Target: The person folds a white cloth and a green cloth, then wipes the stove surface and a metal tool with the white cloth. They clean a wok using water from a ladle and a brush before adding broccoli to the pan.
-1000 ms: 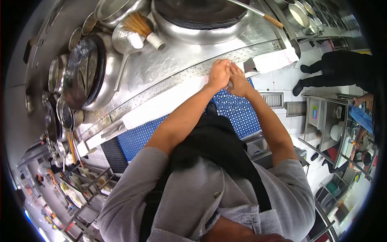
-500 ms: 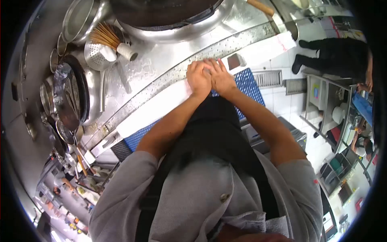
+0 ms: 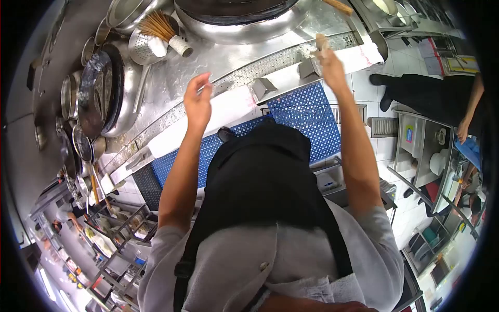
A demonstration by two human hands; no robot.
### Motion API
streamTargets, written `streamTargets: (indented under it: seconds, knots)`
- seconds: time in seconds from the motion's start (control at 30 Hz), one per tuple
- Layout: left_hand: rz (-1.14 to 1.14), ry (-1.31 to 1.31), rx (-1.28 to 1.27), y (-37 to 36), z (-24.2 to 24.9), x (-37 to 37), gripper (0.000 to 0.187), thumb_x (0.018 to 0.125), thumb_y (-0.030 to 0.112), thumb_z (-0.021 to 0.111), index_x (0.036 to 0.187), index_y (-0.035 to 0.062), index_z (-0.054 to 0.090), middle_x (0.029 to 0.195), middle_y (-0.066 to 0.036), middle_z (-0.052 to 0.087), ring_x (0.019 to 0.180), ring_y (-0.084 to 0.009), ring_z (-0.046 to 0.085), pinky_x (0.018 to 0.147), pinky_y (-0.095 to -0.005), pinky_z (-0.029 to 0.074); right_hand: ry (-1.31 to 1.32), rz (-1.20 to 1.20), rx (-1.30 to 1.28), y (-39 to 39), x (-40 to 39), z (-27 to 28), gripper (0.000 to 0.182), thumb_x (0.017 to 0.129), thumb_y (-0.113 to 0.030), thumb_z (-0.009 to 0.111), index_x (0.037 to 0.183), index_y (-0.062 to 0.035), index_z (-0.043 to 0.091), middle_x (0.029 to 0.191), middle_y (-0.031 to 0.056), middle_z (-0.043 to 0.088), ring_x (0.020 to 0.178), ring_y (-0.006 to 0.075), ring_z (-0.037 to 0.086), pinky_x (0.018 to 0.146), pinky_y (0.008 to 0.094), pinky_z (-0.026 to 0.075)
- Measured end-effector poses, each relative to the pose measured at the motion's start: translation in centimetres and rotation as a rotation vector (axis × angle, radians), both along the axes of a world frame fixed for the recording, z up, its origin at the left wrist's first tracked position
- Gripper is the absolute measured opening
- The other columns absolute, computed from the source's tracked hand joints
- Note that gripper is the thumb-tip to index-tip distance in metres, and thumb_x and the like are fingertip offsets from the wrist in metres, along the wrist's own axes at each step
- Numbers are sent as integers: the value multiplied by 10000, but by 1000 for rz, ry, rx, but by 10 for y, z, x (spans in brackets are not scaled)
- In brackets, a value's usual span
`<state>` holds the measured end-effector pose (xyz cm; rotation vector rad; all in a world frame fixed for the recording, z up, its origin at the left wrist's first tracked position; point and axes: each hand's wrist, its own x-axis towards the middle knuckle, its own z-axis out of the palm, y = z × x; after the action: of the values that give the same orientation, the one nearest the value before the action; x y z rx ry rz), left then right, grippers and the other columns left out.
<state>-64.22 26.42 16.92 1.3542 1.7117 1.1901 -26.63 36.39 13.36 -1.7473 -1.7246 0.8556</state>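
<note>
My left hand (image 3: 198, 106) is raised over the front edge of the steel stove counter (image 3: 208, 62), fingers loosely bent and apart, with nothing seen in them. Beneath it a white cloth (image 3: 218, 112) lies along the rail. Farther right, my right hand (image 3: 332, 70) is above the rail beside a second white cloth (image 3: 358, 58). Its fingers are blurred, and a small tan shape (image 3: 322, 41) at their tips cannot be made out. Two grey metal pieces (image 3: 263, 87) stick out from the rail between the hands.
A large wok (image 3: 234, 13) sits on the stove. Left of it lie a bamboo brush (image 3: 158, 26), a perforated ladle (image 3: 140, 86) and stacked pans (image 3: 93, 96). A blue perforated mat (image 3: 306, 112) covers the floor. Another person (image 3: 431, 96) stands at the right near metal shelving.
Both hands were together over the rail. They have parted, the left toward the left and the right up to the right. The view has shifted, showing more of the apron and mat.
</note>
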Motion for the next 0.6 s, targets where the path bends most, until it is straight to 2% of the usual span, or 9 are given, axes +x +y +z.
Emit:
streamTargets:
  seconds: [0.03,0.1,0.2,0.3,0.33,0.4,0.5,0.57,0.6]
  knots:
    - [32,-36,-48,-18,-10,-14,258,991,82,592,1234,9,635,1193,-86,679,1127,-198,644,970,-332,506,-110,44,-51,0,-4,-40,542,1055,-360,476,1444,18,490,1406,254,568,1325,367,536,1110,419,410]
    - [64,-134,-132,-49,-11,-24,245,997,85,589,1221,0,636,1169,-91,684,1095,-194,657,930,-324,518,46,-5,232,-27,-25,-56,562,1053,-338,437,1495,9,433,1515,241,469,1403,408,437,1164,434,351]
    - [74,-287,-242,-92,-6,-22,226,994,71,582,1195,-11,643,1128,-95,692,1034,-186,680,875,-311,528,-556,180,435,-58,-50,-44,541,1028,-260,489,1498,2,431,1573,254,376,1436,421,380,1181,436,323]
    - [37,-320,-295,-108,-5,-7,210,999,75,581,1176,-14,649,1089,-92,700,998,-177,688,865,-303,530,-134,184,359,-61,-94,-92,450,1041,-189,438,1448,-15,519,1483,285,484,1438,379,417,1207,406,311]
    - [-19,-307,-271,-109,-7,-3,206,996,80,590,1168,-15,654,1071,-93,704,989,-171,687,859,-299,530,-134,201,199,-49,-100,-84,402,1034,-200,460,1343,15,600,1405,281,558,1423,377,437,1203,397,323]
    - [-95,-300,-250,-122,-8,0,203,998,86,600,1167,-13,654,1069,-94,703,982,-169,685,868,-299,533,197,72,-170,-39,-117,-22,384,1025,-208,474,1285,26,631,1336,261,609,1398,377,466,1189,428,342]
    - [-126,-344,-205,-125,-10,8,202,1007,85,601,1180,-11,646,1095,-93,695,982,-172,683,901,-306,536,-35,366,44,-46,-146,17,423,970,-191,493,1317,22,605,1380,206,587,1421,339,441,1174,530,339]
    - [-106,-384,-205,-137,-18,9,199,1005,77,604,1177,-13,646,1084,-89,696,972,-167,680,904,-303,533,-705,751,495,-75,-160,-28,472,946,-171,493,1375,10,567,1474,181,526,1464,304,389,1202,543,285]
    - [-90,-377,-218,-142,-17,8,195,1004,70,604,1175,-12,647,1061,-79,698,968,-162,681,893,-299,535,-818,749,451,-93,-171,-35,556,901,-108,500,1445,6,497,1569,160,425,1521,260,291,1253,502,175]
